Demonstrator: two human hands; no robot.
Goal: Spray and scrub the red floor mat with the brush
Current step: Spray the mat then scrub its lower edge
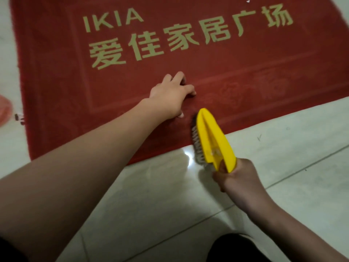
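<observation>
The red mat (56,76) lies flat on the tile floor (283,148), filling the view from 9 to 2 o'clock. Over its near edge is the yellow brush (211,137), tip toward 12, its handle grasped by the right hand (238,176). The left hand (170,93), at the brush's 10 o'clock, presses the mat with fingers spread, grasping nothing

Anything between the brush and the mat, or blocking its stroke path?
Nothing between them: the brush, gripped by the right hand, has its bristles at the red mat's near edge. Only the left hand, pressing on the mat just beyond and left of the brush tip, sits close to a forward stroke.
</observation>
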